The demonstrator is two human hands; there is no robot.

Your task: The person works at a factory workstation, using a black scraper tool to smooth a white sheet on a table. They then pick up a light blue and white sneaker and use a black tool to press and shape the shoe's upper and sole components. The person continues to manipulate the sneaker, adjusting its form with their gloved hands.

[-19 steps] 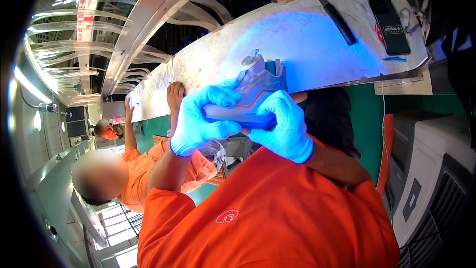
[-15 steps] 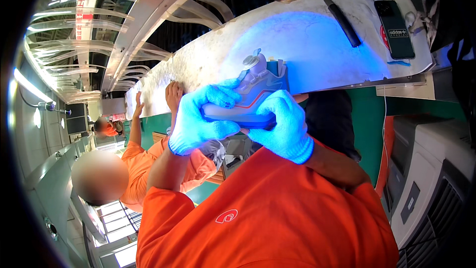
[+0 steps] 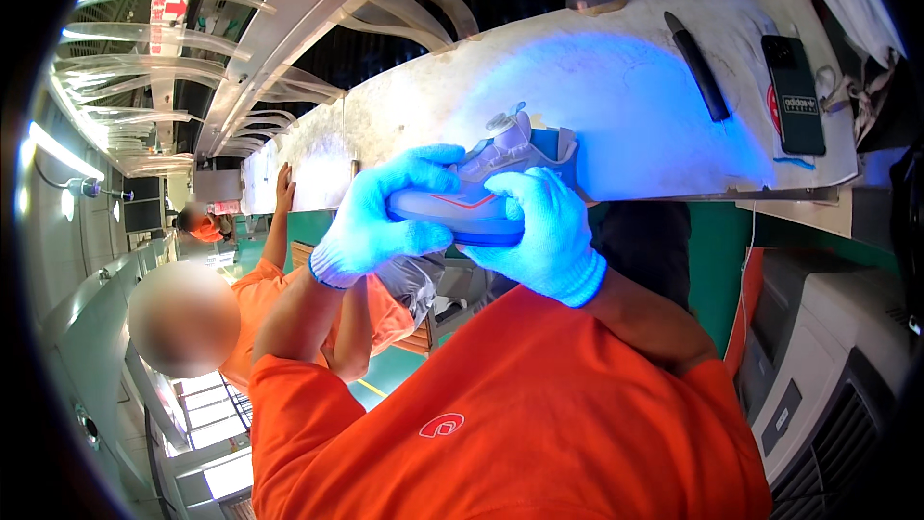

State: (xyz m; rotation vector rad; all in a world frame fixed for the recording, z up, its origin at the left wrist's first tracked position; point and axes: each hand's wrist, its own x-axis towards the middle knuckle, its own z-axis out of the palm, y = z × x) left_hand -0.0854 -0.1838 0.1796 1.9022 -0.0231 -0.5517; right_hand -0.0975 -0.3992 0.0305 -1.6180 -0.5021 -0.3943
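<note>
A pale sneaker (image 3: 472, 189) with a reddish stripe along its side and a dial near its collar is held up over the near edge of the bench. Its toe points left, and blue light falls on it. My left hand (image 3: 371, 217), in a knitted glove, grips the toe end, fingers over the top and thumb low at the sole. My right hand (image 3: 551, 243), gloved too, clasps the side and sole near the middle and heel. Its fingertips press on the upper by the stripe. The shoe's underside is mostly hidden.
A long white bench (image 3: 626, 149) runs across, carrying a dark pen-shaped tool (image 3: 700, 69) and a dark phone (image 3: 795, 101) at the right. A co-worker in orange (image 3: 274, 323) sits close on the left, one arm at the bench. A grey machine (image 3: 828, 337) stands at lower right.
My right fingers have moved up onto the shoe's side, and the shoe is turned slightly. The bench things appear farther right and lower. One of the co-worker's hands has left the bench.
</note>
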